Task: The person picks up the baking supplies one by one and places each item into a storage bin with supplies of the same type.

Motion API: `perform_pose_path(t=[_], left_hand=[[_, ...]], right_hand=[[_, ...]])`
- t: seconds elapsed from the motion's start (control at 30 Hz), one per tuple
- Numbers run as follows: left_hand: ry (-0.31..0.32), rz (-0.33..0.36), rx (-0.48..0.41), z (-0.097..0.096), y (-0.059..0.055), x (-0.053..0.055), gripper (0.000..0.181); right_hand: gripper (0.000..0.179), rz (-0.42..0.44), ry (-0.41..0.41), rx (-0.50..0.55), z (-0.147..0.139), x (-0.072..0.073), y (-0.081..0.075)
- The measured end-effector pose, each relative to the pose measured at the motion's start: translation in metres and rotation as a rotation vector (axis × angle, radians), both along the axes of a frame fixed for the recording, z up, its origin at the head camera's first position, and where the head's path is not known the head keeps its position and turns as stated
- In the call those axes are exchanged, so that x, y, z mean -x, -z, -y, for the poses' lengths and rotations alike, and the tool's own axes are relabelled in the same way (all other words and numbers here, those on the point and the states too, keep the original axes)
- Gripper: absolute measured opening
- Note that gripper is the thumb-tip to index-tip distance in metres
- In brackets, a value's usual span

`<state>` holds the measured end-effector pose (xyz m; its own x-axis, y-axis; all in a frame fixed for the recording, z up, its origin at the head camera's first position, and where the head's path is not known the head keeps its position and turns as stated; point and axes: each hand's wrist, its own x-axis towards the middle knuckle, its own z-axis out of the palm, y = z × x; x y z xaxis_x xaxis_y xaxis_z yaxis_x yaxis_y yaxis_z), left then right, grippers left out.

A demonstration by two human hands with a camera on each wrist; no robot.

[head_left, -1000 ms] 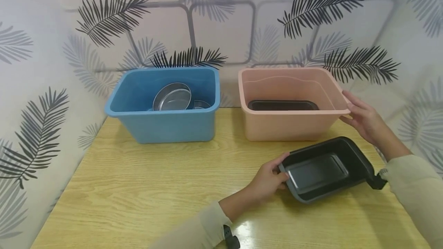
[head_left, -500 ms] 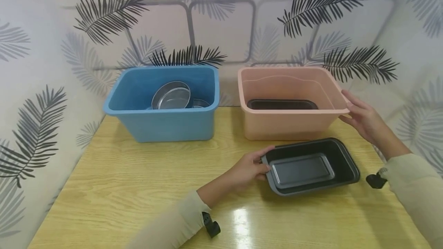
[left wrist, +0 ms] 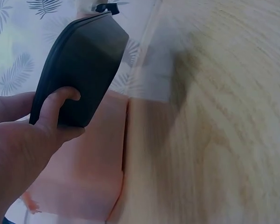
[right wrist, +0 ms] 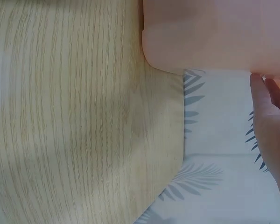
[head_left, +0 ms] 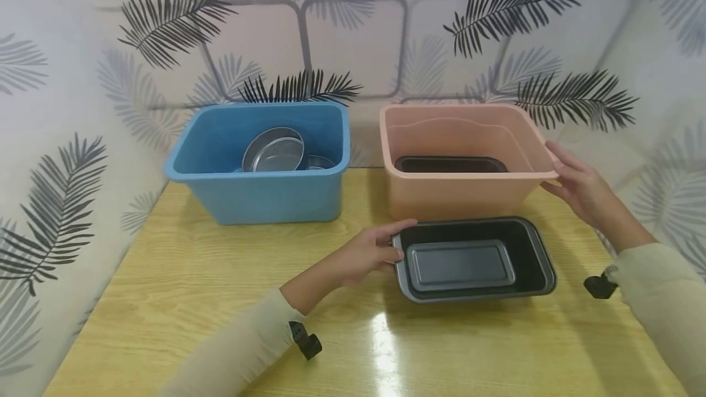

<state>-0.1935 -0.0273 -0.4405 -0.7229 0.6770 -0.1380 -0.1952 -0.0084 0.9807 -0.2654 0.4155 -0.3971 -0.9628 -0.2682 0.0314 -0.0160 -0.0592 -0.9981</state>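
Note:
My left hand (head_left: 361, 256) grips a dark grey loaf pan (head_left: 462, 265) by its left end, with the pan's inside facing up and toward the head camera. In the left wrist view the loaf pan (left wrist: 84, 60) is held above the wooden table, the thumb pressed on its outer wall. Just behind it stands a pink tub (head_left: 469, 198). Pinching that tub's right rim is my right hand (head_left: 584, 192), its thumb below the edge. Another dark pan (head_left: 449, 165) lies inside the pink tub, partly hidden by the front wall.
A blue tub (head_left: 276, 201) stands at the back left, holding round metal tins (head_left: 273, 152). Both tubs sit near the table's (head_left: 220, 299) back edge. A leaf-patterned wall covering (head_left: 353, 41) rises behind and beside the table.
My left hand has carried the loaf pan leftward, turning it nearly parallel to the pink tub's front. The right hand stays on the tub's rim.

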Motion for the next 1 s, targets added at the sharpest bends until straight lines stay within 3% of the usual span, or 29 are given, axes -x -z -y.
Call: perform_pose_path(t=[0.2,0.47,0.7,1.0], left_hand=[[0.047,-0.044,0.011,0.01,-0.018,0.004,0.066],[0.087,-0.095,-0.011,0.015,-0.053,0.013,0.067],[0.096,-0.129,0.019,0.024,-0.075,0.027,0.065],[0.083,-0.231,0.14,0.043,-0.1,0.043,0.064]], right_hand=[[0.063,-0.018,-0.042,0.003,-0.001,-0.001,0.001],[0.063,0.007,0.011,-0.091,0.001,-0.001,-0.003],[0.063,0.012,0.005,-0.072,-0.001,-0.003,-0.001],[0.062,-0.022,-0.04,-0.007,-0.002,-0.002,-0.001]])
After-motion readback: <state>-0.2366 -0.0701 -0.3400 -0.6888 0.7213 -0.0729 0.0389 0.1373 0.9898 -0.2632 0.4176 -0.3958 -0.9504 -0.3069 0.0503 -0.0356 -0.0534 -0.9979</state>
